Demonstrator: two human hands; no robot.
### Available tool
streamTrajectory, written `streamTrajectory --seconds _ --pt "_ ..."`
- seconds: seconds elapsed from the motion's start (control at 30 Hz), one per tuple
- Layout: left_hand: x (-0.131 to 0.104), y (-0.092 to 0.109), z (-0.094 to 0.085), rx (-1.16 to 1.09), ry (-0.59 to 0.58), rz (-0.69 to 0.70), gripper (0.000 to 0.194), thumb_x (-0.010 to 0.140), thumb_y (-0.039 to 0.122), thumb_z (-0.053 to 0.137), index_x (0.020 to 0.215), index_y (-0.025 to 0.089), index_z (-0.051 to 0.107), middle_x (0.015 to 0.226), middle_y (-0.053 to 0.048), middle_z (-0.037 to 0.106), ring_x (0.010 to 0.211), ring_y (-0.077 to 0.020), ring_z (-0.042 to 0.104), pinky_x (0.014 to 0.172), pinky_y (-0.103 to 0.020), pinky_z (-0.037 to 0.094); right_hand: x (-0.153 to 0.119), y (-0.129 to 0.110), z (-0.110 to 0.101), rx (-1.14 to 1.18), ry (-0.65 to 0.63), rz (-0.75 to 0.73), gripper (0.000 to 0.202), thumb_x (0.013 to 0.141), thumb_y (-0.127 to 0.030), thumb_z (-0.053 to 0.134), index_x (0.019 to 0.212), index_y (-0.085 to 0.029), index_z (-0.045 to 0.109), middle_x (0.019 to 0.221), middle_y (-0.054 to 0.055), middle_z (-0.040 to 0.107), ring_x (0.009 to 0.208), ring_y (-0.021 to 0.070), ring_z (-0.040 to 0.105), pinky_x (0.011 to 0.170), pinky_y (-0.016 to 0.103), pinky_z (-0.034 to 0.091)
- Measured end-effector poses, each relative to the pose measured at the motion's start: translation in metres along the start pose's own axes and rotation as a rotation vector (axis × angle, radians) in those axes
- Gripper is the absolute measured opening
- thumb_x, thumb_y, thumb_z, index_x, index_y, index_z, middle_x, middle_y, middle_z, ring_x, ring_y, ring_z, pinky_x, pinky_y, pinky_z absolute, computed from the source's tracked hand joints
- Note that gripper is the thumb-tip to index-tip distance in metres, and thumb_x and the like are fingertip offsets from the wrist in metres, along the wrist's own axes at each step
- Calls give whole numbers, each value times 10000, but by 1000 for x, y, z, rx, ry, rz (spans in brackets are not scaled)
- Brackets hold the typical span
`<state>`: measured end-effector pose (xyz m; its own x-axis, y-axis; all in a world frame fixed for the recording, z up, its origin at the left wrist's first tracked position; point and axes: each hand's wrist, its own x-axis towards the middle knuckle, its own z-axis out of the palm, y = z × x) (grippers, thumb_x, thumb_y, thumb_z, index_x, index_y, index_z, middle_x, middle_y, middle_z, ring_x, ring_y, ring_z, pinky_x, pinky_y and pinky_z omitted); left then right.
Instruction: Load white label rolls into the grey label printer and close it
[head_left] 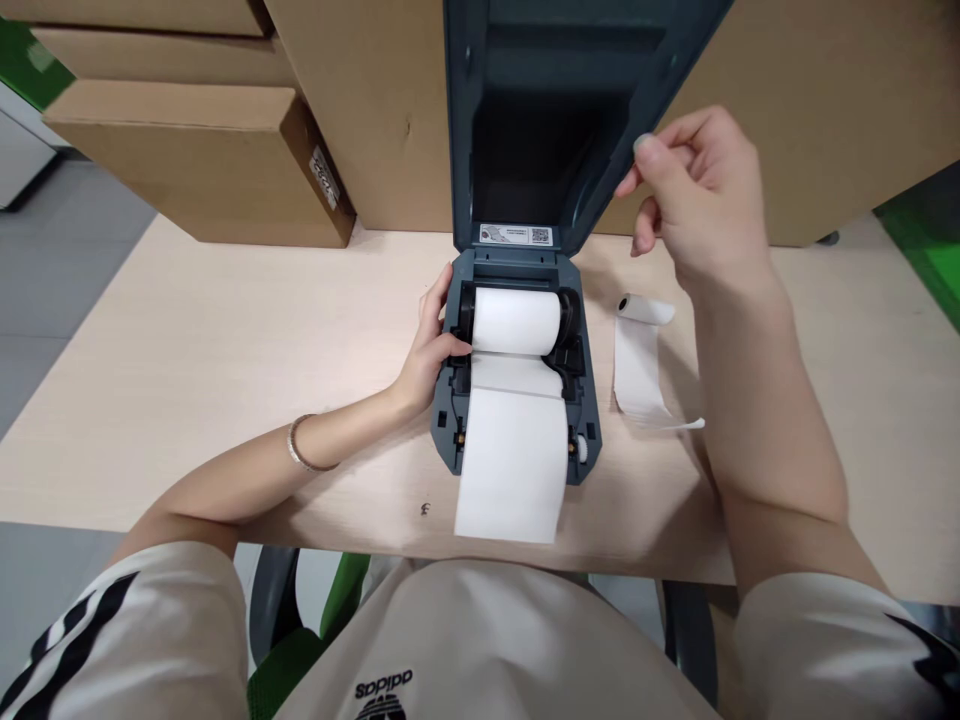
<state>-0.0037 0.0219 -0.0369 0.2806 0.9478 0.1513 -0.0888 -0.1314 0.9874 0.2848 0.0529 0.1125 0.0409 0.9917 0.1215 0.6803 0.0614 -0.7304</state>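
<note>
A dark blue-grey label printer [592,400] stands on the table with its lid [574,40] raised. Inside it sits a roll of white label paper [517,320], and a strip of that paper [514,465] runs forward out over the printer's front edge. My left hand [431,355] grips the printer's left side, its thumb reaching over the rim to the edge of the roll. At the lid's right edge, my right hand [697,190] is closed, with thumb and fingertips on that edge.
To the right of the printer, a small, partly unrolled paper roll [637,365] lies on the wooden table [225,330]. Cardboard boxes [187,165] stand along the back, left and right. A chair armrest [274,600] shows below the table's near edge.
</note>
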Motion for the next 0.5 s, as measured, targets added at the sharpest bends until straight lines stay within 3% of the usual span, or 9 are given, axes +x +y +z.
streamTrajectory --seconds 0.07,0.17,0.27,0.37,0.43,0.5 --pt "1 -2 -2 27 -3 17 1025 760 268 732 1739 394 458 1952 47 316 1855 -399 153 1532 -538 142 -1 -1 1 -4 -19 6 382 1215 -538 361 1442 -262 496 1488 106 755 720 128 555 769 345 546" --pt "1 -6 -3 51 13 44 981 784 288 740 1726 389 486 1935 26 355 1844 -411 186 1530 -548 151 -7 -6 1 19 102 -1 378 1198 -497 394 1479 -258 476 1424 133 754 716 149 551 746 381 559" --pt "0 -8 -4 46 34 74 905 820 334 766 1696 367 539 1910 -5 413 1834 -430 225 1525 -564 172 -21 -15 2 1 232 -155 321 1119 -539 593 1301 -274 590 1260 142 754 725 177 573 694 417 542" --pt "-1 -7 -4 5 36 84 873 833 359 807 1676 345 581 1877 -28 487 1825 -439 273 1518 -569 205 -34 -20 11 -186 21 -377 243 981 -430 781 1095 -244 674 1108 121 760 908 255 716 813 431 574" --pt "-2 -5 -4 -20 28 70 884 829 344 822 1681 344 585 1871 -30 508 1816 -436 309 1512 -569 230 -38 -18 24 -410 -193 -483 305 958 -433 785 1163 -215 725 1195 143 772 1102 336 741 969 480 567" --pt "-2 -3 -5 -26 22 57 907 819 312 818 1694 342 579 1887 -24 488 1816 -428 322 1509 -566 244 -38 -14 39 -606 -325 -536 461 939 -488 797 1277 -181 744 1301 176 762 1197 392 720 1051 524 530"
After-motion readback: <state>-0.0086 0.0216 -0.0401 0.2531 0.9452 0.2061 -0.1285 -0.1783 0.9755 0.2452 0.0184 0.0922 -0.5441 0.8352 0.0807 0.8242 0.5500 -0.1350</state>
